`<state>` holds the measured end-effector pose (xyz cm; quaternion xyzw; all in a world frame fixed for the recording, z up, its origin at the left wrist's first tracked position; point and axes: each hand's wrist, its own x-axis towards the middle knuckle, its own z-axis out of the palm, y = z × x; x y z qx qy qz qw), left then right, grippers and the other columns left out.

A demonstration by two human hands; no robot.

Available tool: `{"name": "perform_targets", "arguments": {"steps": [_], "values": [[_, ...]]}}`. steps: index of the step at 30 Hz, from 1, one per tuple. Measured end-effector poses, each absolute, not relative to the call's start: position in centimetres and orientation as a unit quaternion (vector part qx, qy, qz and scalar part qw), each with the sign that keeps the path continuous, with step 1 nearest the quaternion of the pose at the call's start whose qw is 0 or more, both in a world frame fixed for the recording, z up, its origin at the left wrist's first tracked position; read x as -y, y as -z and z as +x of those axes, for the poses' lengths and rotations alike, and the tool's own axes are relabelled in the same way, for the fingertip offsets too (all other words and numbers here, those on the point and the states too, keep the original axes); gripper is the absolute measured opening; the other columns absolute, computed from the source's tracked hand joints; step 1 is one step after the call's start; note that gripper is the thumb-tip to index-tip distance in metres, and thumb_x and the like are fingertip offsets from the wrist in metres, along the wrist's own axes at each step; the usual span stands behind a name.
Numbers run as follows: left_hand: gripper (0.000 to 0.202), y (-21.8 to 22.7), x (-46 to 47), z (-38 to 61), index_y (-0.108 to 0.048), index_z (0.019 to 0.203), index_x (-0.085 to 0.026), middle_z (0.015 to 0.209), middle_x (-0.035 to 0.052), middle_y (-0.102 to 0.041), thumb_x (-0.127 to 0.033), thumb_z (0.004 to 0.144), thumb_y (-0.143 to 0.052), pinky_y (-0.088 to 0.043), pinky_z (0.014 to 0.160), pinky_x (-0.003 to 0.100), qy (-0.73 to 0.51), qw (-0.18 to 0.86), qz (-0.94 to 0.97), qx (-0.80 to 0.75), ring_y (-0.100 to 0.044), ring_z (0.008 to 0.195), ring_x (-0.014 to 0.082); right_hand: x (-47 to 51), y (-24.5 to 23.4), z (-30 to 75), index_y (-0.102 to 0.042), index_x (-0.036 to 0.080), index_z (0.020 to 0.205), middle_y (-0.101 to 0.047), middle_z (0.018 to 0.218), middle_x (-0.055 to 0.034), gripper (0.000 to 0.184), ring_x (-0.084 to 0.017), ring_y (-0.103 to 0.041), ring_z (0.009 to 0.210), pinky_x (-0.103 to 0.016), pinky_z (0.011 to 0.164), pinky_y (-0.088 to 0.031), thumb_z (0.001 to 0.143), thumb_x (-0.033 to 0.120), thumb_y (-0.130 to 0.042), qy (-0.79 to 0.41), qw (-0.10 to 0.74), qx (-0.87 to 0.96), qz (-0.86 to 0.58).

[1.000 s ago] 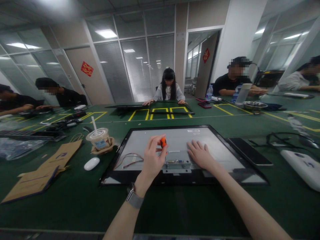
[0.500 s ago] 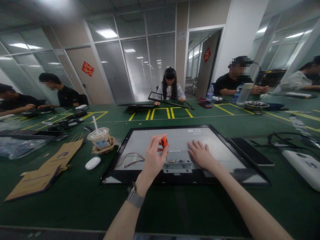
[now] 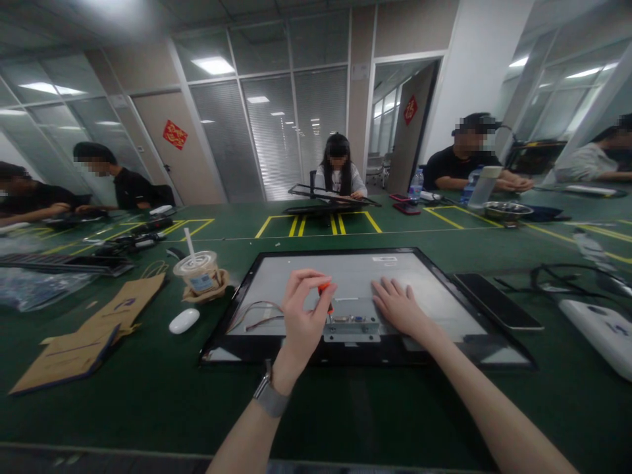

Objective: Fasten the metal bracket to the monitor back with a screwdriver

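My left hand [image 3: 307,308] is closed around the orange and black handle of a screwdriver [image 3: 324,287]. It is held upright over the left end of a metal bracket with connector ports [image 3: 351,328]; its tip is hidden. The bracket is on the back of a display panel [image 3: 276,271], a large grey sheet in a black frame lying flat on the table. My right hand [image 3: 401,304] rests flat on the panel, fingers spread, right of the bracket. Thin wires [image 3: 259,316] lie on the panel left of my left hand.
A drink cup with a straw [image 3: 201,273], a white oval case [image 3: 184,320] and a brown paper bag [image 3: 93,342] are at left. A black phone [image 3: 498,301], cables and a white device [image 3: 595,332] are at right. Several people sit across the green table.
My left hand has shifted slightly and its fingers have turned around the screwdriver handle. My right hand stays in place. Across the table, a person has moved a dark panel to the right.
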<state>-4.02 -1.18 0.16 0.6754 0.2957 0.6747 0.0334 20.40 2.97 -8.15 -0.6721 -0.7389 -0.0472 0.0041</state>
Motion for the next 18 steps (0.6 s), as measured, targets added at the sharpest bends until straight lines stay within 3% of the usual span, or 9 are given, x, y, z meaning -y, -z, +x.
{"name": "perform_targets", "arguments": {"steps": [4, 8, 12, 15, 18], "values": [[0.012, -0.28, 1.18, -3.95, -0.073, 0.098, -0.019, 0.092, 0.0045, -0.065, -0.021, 0.095, -0.062, -0.056, 0.076, 0.027, -0.655, 0.120, 0.681, -0.306, -0.065, 0.087, 0.0156, -2.82, 7.84, 20.28, -0.036, 0.017, 0.157, -0.034, 0.162, -0.0182, 0.057, -0.038, -0.032, 0.147, -0.064, 0.113, -0.029, 0.104, 0.034, -0.024, 0.045, 0.003, 0.736, -0.676], [0.023, -0.13, 1.33, -3.89, -0.070, 0.110, -0.019, 0.104, 0.0078, -0.069, -0.019, 0.100, -0.049, -0.057, 0.084, 0.029, -0.615, 0.187, 0.706, -0.298, -0.068, 0.095, 0.0171, -2.87, 7.85, 20.28, -0.036, 0.017, 0.157, -0.035, 0.161, -0.0188, 0.058, -0.038, -0.032, 0.146, -0.065, 0.112, -0.029, 0.103, 0.034, -0.023, 0.044, -0.001, 0.738, -0.674], [0.023, -0.02, 1.54, -3.75, -0.067, 0.115, -0.019, 0.109, 0.0090, -0.066, -0.020, 0.100, -0.049, -0.056, 0.089, 0.032, -0.597, 0.104, 0.743, -0.285, -0.066, 0.102, 0.0188, -2.94, 7.94, 20.24, -0.037, 0.016, 0.157, -0.035, 0.161, -0.0201, 0.058, -0.039, -0.033, 0.146, -0.065, 0.112, -0.029, 0.102, 0.032, -0.024, 0.050, 0.002, 0.737, -0.674], [0.015, -0.10, 1.60, -3.67, -0.068, 0.108, -0.019, 0.102, 0.0068, -0.063, -0.022, 0.095, -0.060, -0.056, 0.083, 0.030, -0.615, 0.027, 0.735, -0.285, -0.064, 0.093, 0.0173, -2.81, 7.80, 20.13, -0.036, 0.015, 0.157, -0.034, 0.161, -0.0201, 0.058, -0.039, -0.033, 0.146, -0.065, 0.113, -0.029, 0.103, 0.031, -0.024, 0.053, -0.003, 0.737, -0.674], [0.014, -0.20, 1.52, -3.74, -0.068, 0.104, -0.019, 0.095, 0.0051, -0.062, -0.020, 0.097, -0.057, -0.054, 0.078, 0.026, -0.626, 0.062, 0.716, -0.303, -0.063, 0.085, 0.0148, -2.65, 7.59, 20.04, -0.036, 0.015, 0.157, -0.035, 0.161, -0.0201, 0.057, -0.039, -0.032, 0.146, -0.064, 0.113, -0.029, 0.103, 0.031, -0.025, 0.049, -0.004, 0.733, -0.678]]}}
